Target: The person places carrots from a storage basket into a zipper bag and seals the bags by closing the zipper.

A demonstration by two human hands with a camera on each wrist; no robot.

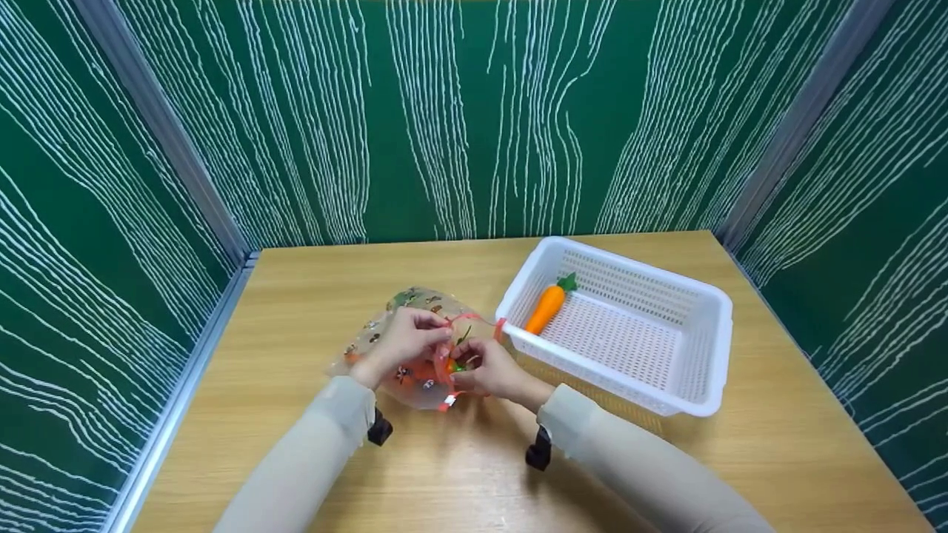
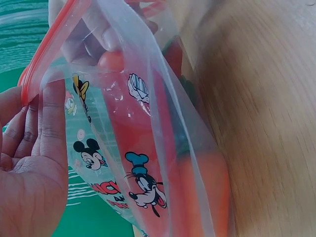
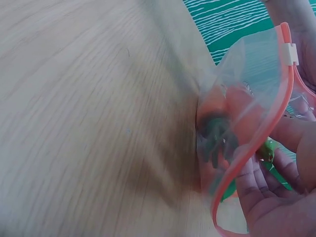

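A clear zip bag (image 1: 426, 381) with cartoon prints and a red zip edge lies on the table. My left hand (image 1: 404, 340) pinches the red edge (image 2: 37, 74) of its mouth, holding it apart. At the mouth, my right hand (image 1: 492, 370) has its fingers partly inside, around the green stem (image 3: 268, 150) of a long red toy vegetable (image 2: 131, 123). Its exact kind is unclear through the film. An orange toy carrot (image 2: 205, 192) with a green top also shows through the bag. The white slider (image 3: 291, 54) sits on the zip edge.
A white plastic basket (image 1: 711, 355) stands to the right of the bag, with an orange toy carrot (image 1: 546, 309) at its left end. The wooden table (image 1: 296, 459) is bounded by green walls (image 1: 518, 148) with white lines at the back and sides.
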